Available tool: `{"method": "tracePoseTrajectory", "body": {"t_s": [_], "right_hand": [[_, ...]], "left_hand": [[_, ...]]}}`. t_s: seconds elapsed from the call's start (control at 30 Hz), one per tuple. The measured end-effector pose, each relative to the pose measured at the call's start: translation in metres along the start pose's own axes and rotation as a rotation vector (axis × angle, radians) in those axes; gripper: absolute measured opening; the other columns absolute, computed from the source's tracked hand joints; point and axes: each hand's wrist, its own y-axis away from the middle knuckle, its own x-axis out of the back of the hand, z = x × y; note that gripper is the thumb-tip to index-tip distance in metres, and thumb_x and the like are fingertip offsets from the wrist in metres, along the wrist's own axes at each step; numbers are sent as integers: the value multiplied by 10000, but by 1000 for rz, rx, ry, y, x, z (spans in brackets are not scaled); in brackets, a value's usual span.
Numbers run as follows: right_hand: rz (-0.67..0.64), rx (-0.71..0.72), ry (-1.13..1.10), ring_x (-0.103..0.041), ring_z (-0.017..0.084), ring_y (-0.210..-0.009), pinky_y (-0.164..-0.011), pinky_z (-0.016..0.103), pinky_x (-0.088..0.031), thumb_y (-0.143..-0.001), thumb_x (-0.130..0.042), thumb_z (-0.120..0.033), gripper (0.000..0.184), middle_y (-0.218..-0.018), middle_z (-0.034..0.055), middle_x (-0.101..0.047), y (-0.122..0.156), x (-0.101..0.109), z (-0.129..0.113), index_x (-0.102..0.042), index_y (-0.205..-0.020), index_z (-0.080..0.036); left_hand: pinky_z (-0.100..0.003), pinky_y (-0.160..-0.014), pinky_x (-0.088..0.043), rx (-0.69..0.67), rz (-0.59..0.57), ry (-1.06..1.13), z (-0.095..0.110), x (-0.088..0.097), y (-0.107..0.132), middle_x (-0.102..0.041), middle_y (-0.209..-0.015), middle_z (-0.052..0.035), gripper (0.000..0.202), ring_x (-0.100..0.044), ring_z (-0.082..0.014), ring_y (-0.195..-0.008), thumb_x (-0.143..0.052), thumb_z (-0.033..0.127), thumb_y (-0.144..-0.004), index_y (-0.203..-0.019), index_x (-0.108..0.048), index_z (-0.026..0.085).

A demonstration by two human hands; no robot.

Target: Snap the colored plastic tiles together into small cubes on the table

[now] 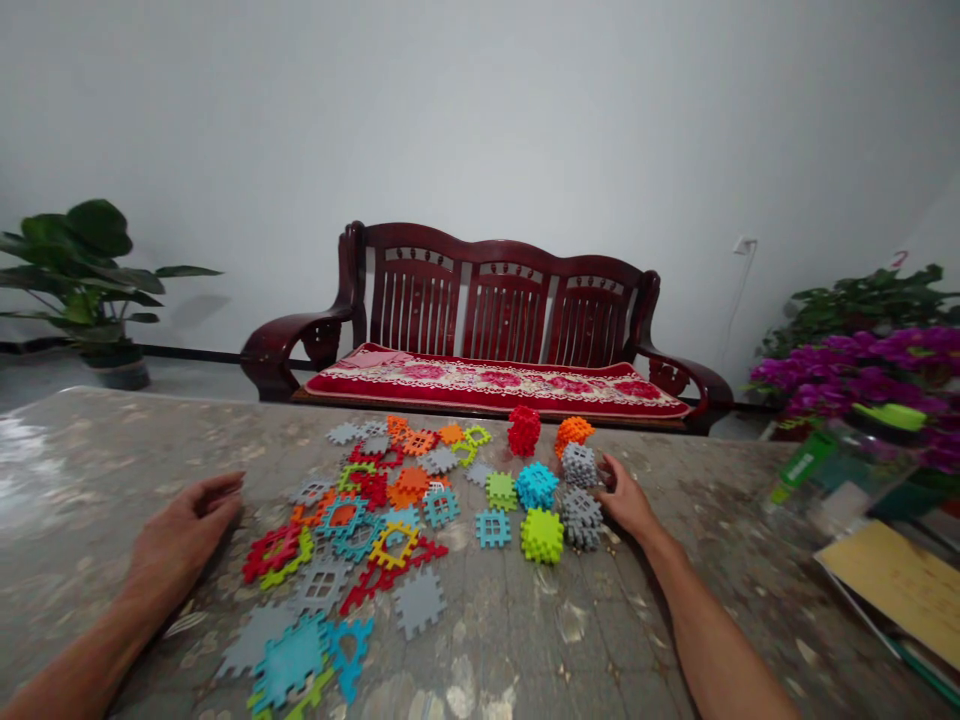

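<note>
My left hand (189,528) rests on the table left of a loose spread of plastic interlocking tiles; its fingers are loosely bent, thumb apart, with nothing visible in them. My right hand (624,496) is at the right side of a grey tile stack (579,466), thumb and fingers apart; whether the fingertips touch it I cannot tell. A second grey stack (582,518) stands nearer. Around them are an orange stack (574,433), a red stack (523,430), a blue stack (536,485) and a lime-green stack (541,536). A blue window tile (493,528) lies flat beside these.
Mixed loose tiles, including a grey square tile (420,602) and a blue square tile (292,660), cover the table's left middle. At the right are a clear bottle (874,465), a yellowish paper (900,580) and purple flowers (855,370). A wooden bench (502,300) stands beyond the table.
</note>
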Motion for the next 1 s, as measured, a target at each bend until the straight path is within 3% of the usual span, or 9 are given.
{"method": "tracePoseTrajectory", "body": {"t_s": [0.2, 0.43, 0.67, 1.0], "right_hand": [[25, 6, -131, -657, 267, -973, -898, 430, -524, -588, -544, -272, 560, -1157, 119, -693, 33, 17, -16, -622, -1136, -191], [-184, 26, -254, -555, 317, -1233, -1029, 472, -432, -695, -697, -408, 568, -1294, 113, -646, 72, 6, -58, -618, -1228, -228], [-260, 90, -137, -523, 329, -1283, -1073, 475, -405, -670, -741, -518, 747, -1381, 119, -591, 75, 4, -66, -574, -1328, -206], [-159, 75, -26, -614, 339, -1161, -1024, 494, -455, -657, -744, -507, 567, -1197, 121, -706, 75, 3, -66, -714, -1130, -196]], "left_hand": [[-326, -840, -513, -39, 22, 12, -2, -2, -1, -722, -1188, -105, 498, -689, -245, -978, -486, 371, -867, -1297, -605, 149], [-296, -779, -505, 1, 39, 25, 7, 1, 5, -746, -1095, -86, 458, -686, -225, -896, -502, 348, -873, -1269, -635, 160], [-282, -687, -462, -19, 23, 16, 5, 2, 6, -740, -1038, -102, 465, -663, -222, -827, -472, 382, -891, -1262, -640, 158], [-252, -640, -425, -17, 15, 12, 4, 1, 7, -736, -956, -68, 427, -640, -200, -796, -502, 374, -885, -1227, -666, 178]]}}
